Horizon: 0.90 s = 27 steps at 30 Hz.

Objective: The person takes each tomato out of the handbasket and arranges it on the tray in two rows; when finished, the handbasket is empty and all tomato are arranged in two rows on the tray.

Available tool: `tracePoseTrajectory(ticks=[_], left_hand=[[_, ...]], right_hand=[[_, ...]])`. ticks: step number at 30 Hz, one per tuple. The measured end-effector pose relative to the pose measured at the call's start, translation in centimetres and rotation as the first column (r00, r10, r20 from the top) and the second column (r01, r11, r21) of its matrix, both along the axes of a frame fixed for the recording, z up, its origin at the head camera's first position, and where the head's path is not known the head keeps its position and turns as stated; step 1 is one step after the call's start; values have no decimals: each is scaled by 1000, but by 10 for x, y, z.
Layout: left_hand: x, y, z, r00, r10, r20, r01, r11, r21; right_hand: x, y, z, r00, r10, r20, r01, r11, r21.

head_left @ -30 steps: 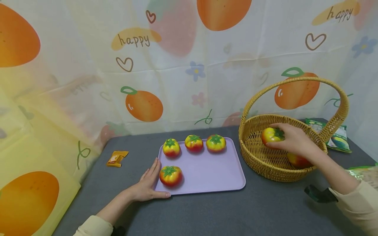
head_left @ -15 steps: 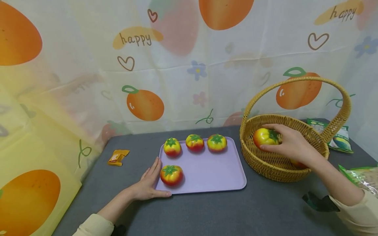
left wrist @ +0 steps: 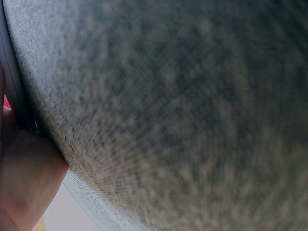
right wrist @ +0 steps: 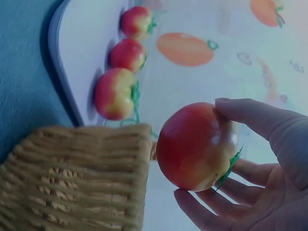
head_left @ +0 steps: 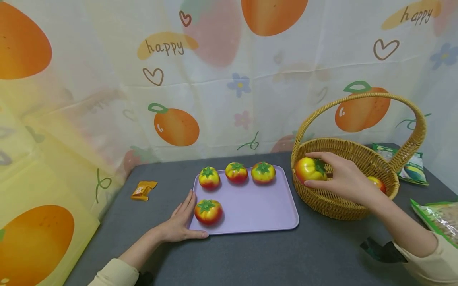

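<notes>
My right hand [head_left: 343,176] holds a red-and-yellow tomato [head_left: 309,170] with a green leafy top, between thumb and fingers. In the head view it is over the left side of the wicker basket [head_left: 332,212]; the right wrist view shows the tomato [right wrist: 195,147] above the basket's rim. Another tomato [head_left: 377,184] lies in the basket, partly behind the hand. My left hand [head_left: 179,226] rests with extended fingers along the left edge of a lilac tray [head_left: 254,206], thumb at its front corner. Three tomatoes [head_left: 236,173] stand along the tray's back, one tomato [head_left: 208,212] at its front left.
An orange wrapped packet [head_left: 144,190] lies on the dark table [head_left: 257,262] left of the tray. Green packets [head_left: 411,169] lie behind the basket, and a clear-and-green bag [head_left: 440,218] is at the right. The basket's tall handle [head_left: 361,95] arches above it. A printed curtain hangs behind.
My right hand has moved left with the tomato, from the basket's middle to above its left rim. The tomato left in the basket shows more now. My left hand stays at the tray.
</notes>
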<state>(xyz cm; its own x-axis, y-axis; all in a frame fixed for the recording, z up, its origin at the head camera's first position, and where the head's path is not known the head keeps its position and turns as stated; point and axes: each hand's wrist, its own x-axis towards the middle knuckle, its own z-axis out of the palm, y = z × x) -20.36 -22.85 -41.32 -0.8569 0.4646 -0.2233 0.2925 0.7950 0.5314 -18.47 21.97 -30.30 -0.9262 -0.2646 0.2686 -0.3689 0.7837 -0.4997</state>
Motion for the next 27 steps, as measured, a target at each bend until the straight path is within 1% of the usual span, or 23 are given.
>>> tracePoseTrajectory(ticks=[3,11,16,23,27], left_hand=[[0,0,0,1000,4,2,-4,1000,-4],[-1,-2,-2,1000,-3,-8,3,1000,-15],[-1,-2,-2,1000,-19,-19,19,1000,-9],[-1,-2,-2,1000,-16,-16,16,1000,-3],[-1,-2,-1,1000,-13,-11,13,1000,-7]], right_hand=[[1,-8,0,1000,23,-15,-23,1000,-1],[-2,-31,-8,997,67,26,-66,998,-11],[-5,-44,-15,992,117,34,-116,993,-32],[-8,-64,-28,984,173,38,-171,984,-54],[-9,-77,-36,978,199,57,-195,978,-68]])
